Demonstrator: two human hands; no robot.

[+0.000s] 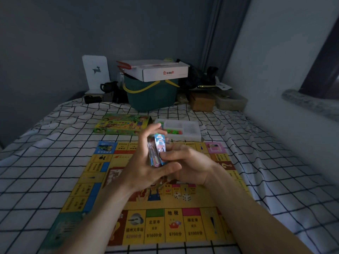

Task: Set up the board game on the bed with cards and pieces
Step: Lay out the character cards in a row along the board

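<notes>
While game board lies flat on bed, L hand & R hand both grip card stack above it; behind: game box, piece tray, green basket w/ white box.

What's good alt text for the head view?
Both hands, left hand and right hand, hold a stack of cards above a game board laid flat on a checked bed sheet. Beyond lie the game box and a plastic tray.
</notes>
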